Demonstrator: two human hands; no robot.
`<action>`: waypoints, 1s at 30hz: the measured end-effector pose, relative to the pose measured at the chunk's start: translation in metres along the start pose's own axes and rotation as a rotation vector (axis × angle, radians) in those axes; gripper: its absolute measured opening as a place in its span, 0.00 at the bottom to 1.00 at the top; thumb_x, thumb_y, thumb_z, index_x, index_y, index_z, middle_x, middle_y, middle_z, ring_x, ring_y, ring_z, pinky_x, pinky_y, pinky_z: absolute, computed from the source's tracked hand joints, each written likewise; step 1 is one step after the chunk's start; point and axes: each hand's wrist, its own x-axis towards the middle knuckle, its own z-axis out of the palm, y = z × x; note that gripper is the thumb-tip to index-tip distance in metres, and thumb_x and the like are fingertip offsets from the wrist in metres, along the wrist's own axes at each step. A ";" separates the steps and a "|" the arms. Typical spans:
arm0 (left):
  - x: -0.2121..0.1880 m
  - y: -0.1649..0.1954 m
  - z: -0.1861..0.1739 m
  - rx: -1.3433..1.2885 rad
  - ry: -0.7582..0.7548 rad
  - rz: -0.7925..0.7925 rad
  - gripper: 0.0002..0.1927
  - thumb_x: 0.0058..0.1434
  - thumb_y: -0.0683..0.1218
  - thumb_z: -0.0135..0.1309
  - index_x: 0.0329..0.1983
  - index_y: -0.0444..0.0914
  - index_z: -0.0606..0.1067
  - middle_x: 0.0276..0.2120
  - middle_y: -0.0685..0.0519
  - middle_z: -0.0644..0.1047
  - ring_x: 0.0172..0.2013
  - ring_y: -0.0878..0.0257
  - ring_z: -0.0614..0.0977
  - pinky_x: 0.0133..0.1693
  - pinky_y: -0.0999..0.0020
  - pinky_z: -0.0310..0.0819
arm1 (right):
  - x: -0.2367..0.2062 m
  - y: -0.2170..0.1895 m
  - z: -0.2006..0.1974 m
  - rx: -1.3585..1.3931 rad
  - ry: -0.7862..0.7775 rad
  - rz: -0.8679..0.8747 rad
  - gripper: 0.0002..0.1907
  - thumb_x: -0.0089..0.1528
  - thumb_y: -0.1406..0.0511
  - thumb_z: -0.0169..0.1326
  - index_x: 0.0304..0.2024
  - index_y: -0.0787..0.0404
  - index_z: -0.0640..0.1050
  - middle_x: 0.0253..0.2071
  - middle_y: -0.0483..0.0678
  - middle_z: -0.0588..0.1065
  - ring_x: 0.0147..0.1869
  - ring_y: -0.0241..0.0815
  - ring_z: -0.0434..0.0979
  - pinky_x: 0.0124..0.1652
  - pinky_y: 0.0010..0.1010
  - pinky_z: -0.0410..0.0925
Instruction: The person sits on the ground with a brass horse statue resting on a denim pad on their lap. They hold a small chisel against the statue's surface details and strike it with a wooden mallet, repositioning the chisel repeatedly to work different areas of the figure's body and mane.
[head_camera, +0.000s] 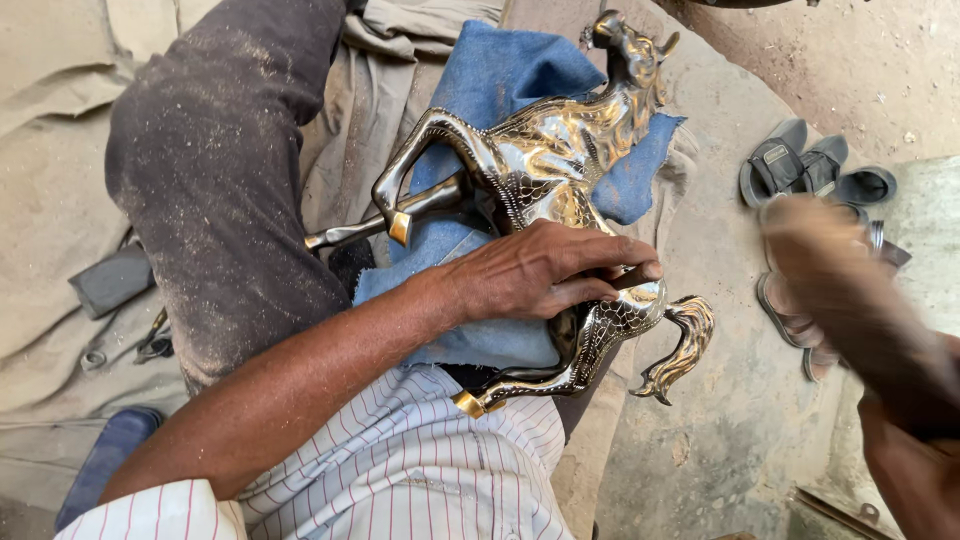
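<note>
A shiny metal horse figure with engraved patterns lies on its side across a blue cloth on my lap. My left hand presses down on the horse's body and pinches a small dark rod-like tool against its flank. My right hand is at the right edge and grips a wooden mallet, which is blurred. The horse's head points away from me, and its tail hangs off my knee.
My dusty dark trouser leg stretches to the upper left. Several grey sandals lie on the dusty floor at the right. A beige sack cloth covers the ground at the left, with a dark pouch on it.
</note>
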 end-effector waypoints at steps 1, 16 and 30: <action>-0.002 0.000 0.000 0.005 0.024 0.031 0.23 0.67 0.44 0.60 0.65 0.43 0.70 0.55 0.54 0.81 0.50 0.56 0.86 0.52 0.63 0.82 | -0.003 0.003 0.001 0.000 -0.004 0.004 0.09 0.66 0.77 0.57 0.49 0.69 0.76 0.35 0.54 0.75 0.36 0.42 0.78 0.40 0.28 0.69; -0.001 0.003 0.004 0.070 0.060 -0.004 0.24 0.65 0.46 0.61 0.64 0.46 0.71 0.48 0.53 0.82 0.44 0.56 0.86 0.47 0.63 0.82 | 0.011 -0.037 -0.019 -0.186 0.003 -0.062 0.11 0.63 0.78 0.58 0.48 0.68 0.77 0.32 0.57 0.76 0.34 0.44 0.78 0.38 0.31 0.70; -0.004 0.004 0.007 0.109 0.072 -0.065 0.23 0.65 0.47 0.60 0.63 0.47 0.70 0.47 0.54 0.82 0.42 0.57 0.86 0.46 0.64 0.83 | 0.002 -0.004 -0.002 -0.054 -0.010 0.001 0.06 0.69 0.76 0.59 0.47 0.67 0.76 0.33 0.54 0.74 0.35 0.42 0.76 0.38 0.28 0.68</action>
